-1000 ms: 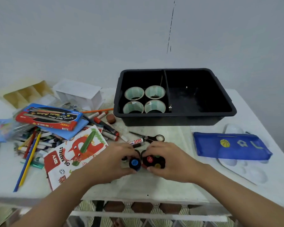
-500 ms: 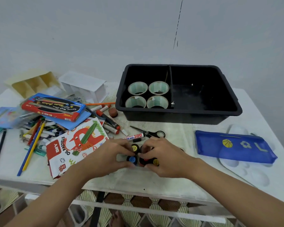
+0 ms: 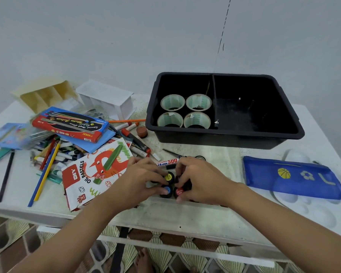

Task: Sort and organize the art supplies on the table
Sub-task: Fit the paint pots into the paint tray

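Note:
A cluster of small black paint jars (image 3: 168, 185) with coloured lid labels (yellow, blue, red) sits near the table's front edge. My left hand (image 3: 140, 180) curls round the jars on the left side, fingers on the yellow and blue ones. From the right, my right hand (image 3: 201, 180) grips the red-labelled jar and those behind it. A black divided bin (image 3: 283, 133) stands behind, with several tape rolls (image 3: 185, 111) in its left compartment. A whiteboard marker (image 3: 167, 161) lies just beyond my fingers.
A pile of pencils, markers, an oil pastels box (image 3: 95, 172) and a red pen case (image 3: 71, 125) covers the left side. A blue pencil pouch (image 3: 291, 180) lies on a white palette (image 3: 295, 156) at right. Cardboard and white organisers (image 3: 106, 97) stand at the back left.
Both hands have stayed clamped round the jar cluster, regrouping it slightly; the yellow and red lids now show between the fingers. The view has tilted a little.

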`<state>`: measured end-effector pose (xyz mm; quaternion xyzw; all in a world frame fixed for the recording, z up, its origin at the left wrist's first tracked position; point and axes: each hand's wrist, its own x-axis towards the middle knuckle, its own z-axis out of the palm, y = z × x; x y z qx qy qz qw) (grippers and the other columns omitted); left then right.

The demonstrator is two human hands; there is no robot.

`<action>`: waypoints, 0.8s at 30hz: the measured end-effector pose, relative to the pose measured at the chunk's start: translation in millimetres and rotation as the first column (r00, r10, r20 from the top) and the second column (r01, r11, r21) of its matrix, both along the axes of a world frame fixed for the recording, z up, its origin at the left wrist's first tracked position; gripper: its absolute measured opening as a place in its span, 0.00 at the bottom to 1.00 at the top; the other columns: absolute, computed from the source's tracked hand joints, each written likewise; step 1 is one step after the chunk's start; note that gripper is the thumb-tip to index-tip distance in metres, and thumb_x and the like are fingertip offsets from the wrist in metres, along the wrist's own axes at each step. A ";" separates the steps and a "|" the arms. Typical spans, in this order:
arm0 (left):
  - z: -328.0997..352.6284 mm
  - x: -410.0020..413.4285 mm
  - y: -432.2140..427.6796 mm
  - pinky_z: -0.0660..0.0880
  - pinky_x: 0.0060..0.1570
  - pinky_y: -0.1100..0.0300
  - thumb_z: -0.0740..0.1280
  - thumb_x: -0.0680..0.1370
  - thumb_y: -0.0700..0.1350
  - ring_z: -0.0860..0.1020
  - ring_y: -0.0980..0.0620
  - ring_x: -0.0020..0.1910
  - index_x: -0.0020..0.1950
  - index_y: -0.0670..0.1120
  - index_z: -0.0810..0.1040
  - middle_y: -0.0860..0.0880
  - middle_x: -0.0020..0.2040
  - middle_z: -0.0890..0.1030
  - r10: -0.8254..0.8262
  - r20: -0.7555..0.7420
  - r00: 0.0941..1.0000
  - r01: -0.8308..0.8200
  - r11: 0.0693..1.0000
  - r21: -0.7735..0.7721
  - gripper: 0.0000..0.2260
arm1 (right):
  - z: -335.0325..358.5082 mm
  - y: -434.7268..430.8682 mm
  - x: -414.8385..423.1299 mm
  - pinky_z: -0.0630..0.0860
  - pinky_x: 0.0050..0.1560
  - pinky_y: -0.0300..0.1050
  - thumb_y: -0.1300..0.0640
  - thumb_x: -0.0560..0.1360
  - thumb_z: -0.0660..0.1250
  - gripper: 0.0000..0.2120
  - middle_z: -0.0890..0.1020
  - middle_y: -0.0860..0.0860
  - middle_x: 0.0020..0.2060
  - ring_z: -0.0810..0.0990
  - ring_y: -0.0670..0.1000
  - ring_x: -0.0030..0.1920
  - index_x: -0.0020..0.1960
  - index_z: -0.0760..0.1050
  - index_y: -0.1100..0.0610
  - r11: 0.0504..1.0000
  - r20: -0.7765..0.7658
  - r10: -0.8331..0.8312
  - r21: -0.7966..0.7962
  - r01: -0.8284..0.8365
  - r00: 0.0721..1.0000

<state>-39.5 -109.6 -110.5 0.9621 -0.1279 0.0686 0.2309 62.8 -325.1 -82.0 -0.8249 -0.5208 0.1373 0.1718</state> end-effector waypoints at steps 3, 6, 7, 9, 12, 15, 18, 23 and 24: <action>1.5 0.7 1.0 0.61 0.53 0.58 0.65 0.71 0.68 0.72 0.62 0.51 0.46 0.58 0.84 0.65 0.53 0.82 0.017 -0.036 0.999 -0.017 1.000 -0.008 0.17 | 3.2 1.1 0.2 0.72 0.49 0.42 0.39 0.66 0.78 0.16 0.73 0.41 0.50 0.70 0.43 0.51 0.48 0.85 0.48 0.999 -0.016 -0.025 -0.023 0.025 1.000; 17.0 5.7 6.9 0.66 0.52 0.64 0.68 0.71 0.68 0.73 0.64 0.50 0.51 0.58 0.84 0.66 0.48 0.79 0.028 -0.161 0.987 -0.040 0.997 -0.068 0.18 | 0.9 0.5 0.0 0.73 0.51 0.42 0.41 0.65 0.79 0.17 0.72 0.42 0.52 0.69 0.44 0.52 0.49 0.83 0.47 0.999 -0.042 -0.038 -0.016 0.038 0.998; 23.3 9.7 11.5 0.70 0.51 0.65 0.70 0.72 0.65 0.75 0.64 0.50 0.52 0.57 0.84 0.65 0.48 0.79 0.052 -0.170 0.984 -0.069 0.993 -0.099 0.15 | -0.4 0.1 0.9 0.73 0.52 0.42 0.41 0.65 0.79 0.17 0.72 0.42 0.53 0.69 0.43 0.52 0.49 0.83 0.46 0.999 -0.069 -0.035 -0.010 0.035 0.997; 36.5 22.5 24.0 0.76 0.49 0.61 0.74 0.75 0.54 0.79 0.61 0.47 0.51 0.53 0.86 0.59 0.46 0.83 0.185 -0.080 0.980 -0.196 0.965 -0.175 0.08 | -3.1 -1.1 4.0 0.74 0.55 0.42 0.40 0.65 0.79 0.18 0.71 0.41 0.53 0.69 0.43 0.53 0.50 0.81 0.45 1.000 -0.131 -0.030 -0.006 0.029 0.991; 45.9 57.5 51.6 0.78 0.51 0.52 0.71 0.77 0.48 0.80 0.52 0.48 0.54 0.47 0.84 0.49 0.49 0.83 0.470 0.032 0.882 -0.462 0.877 -0.133 0.08 | -4.3 -3.6 3.8 0.73 0.58 0.43 0.37 0.67 0.77 0.20 0.70 0.40 0.54 0.69 0.41 0.55 0.55 0.80 0.44 0.999 -0.179 -0.043 0.000 0.044 0.983; 44.2 99.7 80.2 0.76 0.54 0.47 0.69 0.75 0.59 0.78 0.41 0.54 0.60 0.42 0.79 0.42 0.55 0.80 0.568 -0.085 0.819 -0.553 0.820 0.150 0.24 | -5.6 -7.6 -2.0 0.72 0.62 0.43 0.37 0.70 0.74 0.25 0.70 0.41 0.57 0.69 0.42 0.58 0.63 0.76 0.44 0.996 -0.197 -0.074 0.034 0.083 0.978; 36.1 122.4 88.5 0.76 0.53 0.48 0.74 0.73 0.59 0.78 0.40 0.54 0.61 0.41 0.77 0.41 0.56 0.81 0.552 -0.196 0.811 -0.508 0.829 0.234 0.26 | -11.5 -11.7 -8.0 0.68 0.67 0.41 0.36 0.71 0.73 0.30 0.68 0.42 0.62 0.67 0.44 0.63 0.70 0.72 0.44 0.996 -0.142 -0.084 0.027 0.089 0.986; 27.5 134.0 87.7 0.73 0.41 0.57 0.76 0.70 0.60 0.79 0.47 0.43 0.49 0.46 0.82 0.47 0.44 0.82 0.512 -0.259 0.819 -0.479 0.859 0.182 0.18 | -16.2 -12.0 -11.5 0.66 0.69 0.42 0.37 0.71 0.73 0.32 0.67 0.43 0.66 0.66 0.45 0.66 0.71 0.70 0.44 0.992 -0.121 -0.109 0.046 0.115 0.987; 27.8 134.5 86.2 0.71 0.38 0.58 0.76 0.71 0.58 0.78 0.48 0.40 0.46 0.47 0.82 0.47 0.42 0.82 0.512 -0.263 0.818 -0.479 0.859 0.183 0.16 | -15.8 -11.7 -11.1 0.65 0.69 0.40 0.37 0.71 0.73 0.32 0.67 0.43 0.66 0.66 0.45 0.66 0.72 0.70 0.44 0.992 -0.121 -0.112 0.040 0.117 0.986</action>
